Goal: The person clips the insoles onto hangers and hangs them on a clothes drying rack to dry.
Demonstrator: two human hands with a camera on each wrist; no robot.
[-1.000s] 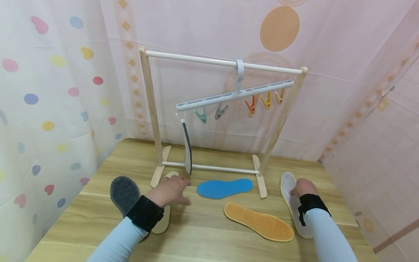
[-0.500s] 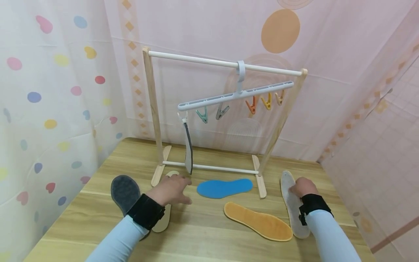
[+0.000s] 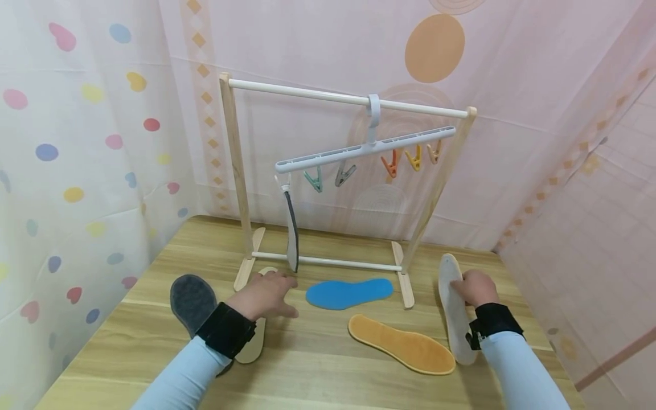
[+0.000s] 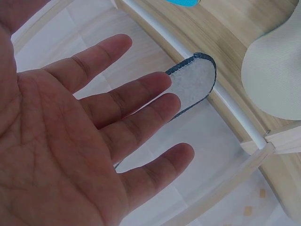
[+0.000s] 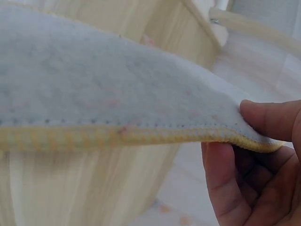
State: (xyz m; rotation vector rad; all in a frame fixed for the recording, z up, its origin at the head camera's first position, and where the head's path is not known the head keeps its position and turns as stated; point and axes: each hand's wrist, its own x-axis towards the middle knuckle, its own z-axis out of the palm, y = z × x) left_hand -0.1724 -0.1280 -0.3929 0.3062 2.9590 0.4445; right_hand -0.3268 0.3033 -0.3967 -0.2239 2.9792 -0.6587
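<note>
Insole [image 3: 454,319], white with yellow edging, is tilted at the right side of the desk [image 3: 307,370], near the orange insole [image 3: 402,345]; I pinch it between thumb and fingers of the right hand [image 3: 476,287]. My left hand [image 3: 262,296] is released, fingers spread, over the beige insole [image 3: 252,348].

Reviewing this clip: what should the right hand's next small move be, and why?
Probably raise the pale insole toward the beige peg on the hanger. The right hand already pinches it between thumb and fingers, that peg holds nothing, and another insole hangs at the hanger's opposite end, which suggests this one is meant for hanging too.
</note>
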